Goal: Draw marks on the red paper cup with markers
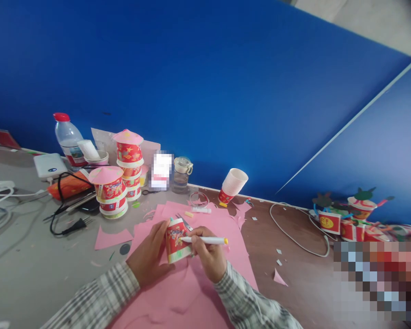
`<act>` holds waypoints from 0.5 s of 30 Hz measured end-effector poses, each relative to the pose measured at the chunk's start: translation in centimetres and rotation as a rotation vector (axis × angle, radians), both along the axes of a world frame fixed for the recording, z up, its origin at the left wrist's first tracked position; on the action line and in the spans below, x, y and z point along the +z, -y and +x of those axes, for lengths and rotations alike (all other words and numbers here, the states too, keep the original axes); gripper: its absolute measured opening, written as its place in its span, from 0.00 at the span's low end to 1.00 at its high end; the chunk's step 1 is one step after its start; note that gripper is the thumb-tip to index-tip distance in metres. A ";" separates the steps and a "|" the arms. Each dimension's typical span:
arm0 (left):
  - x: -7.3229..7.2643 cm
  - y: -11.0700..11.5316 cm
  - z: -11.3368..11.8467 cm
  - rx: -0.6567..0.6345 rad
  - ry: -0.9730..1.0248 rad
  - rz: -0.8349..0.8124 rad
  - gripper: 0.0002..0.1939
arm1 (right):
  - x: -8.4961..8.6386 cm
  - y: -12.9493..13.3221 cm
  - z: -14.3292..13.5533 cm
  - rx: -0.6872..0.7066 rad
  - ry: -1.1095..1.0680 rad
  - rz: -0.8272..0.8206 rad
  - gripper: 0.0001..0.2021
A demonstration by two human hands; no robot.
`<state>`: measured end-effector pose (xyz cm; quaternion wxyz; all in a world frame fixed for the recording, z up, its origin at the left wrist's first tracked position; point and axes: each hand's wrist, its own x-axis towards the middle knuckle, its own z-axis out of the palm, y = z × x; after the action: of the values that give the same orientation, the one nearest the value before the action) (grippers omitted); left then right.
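Cup [175, 241], red and white, is grasped by the left hand [150, 257] over pink paper [228, 226], well apart from the back edge of the worktop [71, 256]; the right hand [209, 259] grips a marker [210, 240], its tip at the printed side, contact unclear. Squeezing too hard could dent the wall; a loose hold might let it roll, sending the stroke astray

Right of the pink paper [222, 224], the brown tabletop [304, 281] permits passage (paper scraps [279, 277] lie there) up to the white cable [327, 246]. Beyond the paper's far edge, the leaning cup stack [233, 183] obstructs; far left, two cup towers [111, 192] block.
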<state>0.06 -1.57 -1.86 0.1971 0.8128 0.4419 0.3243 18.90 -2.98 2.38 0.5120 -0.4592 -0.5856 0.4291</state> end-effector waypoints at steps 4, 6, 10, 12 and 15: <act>0.0 0.0 0.0 0.001 -0.018 0.008 0.57 | 0.0 0.0 0.0 0.017 -0.003 0.006 0.06; 0.0 0.0 0.0 0.002 -0.021 0.012 0.57 | -0.1 -0.1 0.0 0.011 0.004 0.006 0.06; 0.3 0.1 0.1 0.004 -0.012 0.001 0.55 | 0.1 0.0 0.0 -0.004 0.014 0.002 0.06; 0.4 0.1 0.1 0.004 -0.004 -0.003 0.55 | 0.3 0.0 0.0 0.016 0.012 -0.009 0.06; 0.5 0.1 0.2 0.001 0.011 0.002 0.54 | 0.8 0.0 0.0 0.030 -0.028 -0.041 0.06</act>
<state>0.23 -1.69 -1.38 0.1984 0.8110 0.4411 0.3291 18.92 -2.97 3.18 0.5042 -0.4548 -0.5761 0.4550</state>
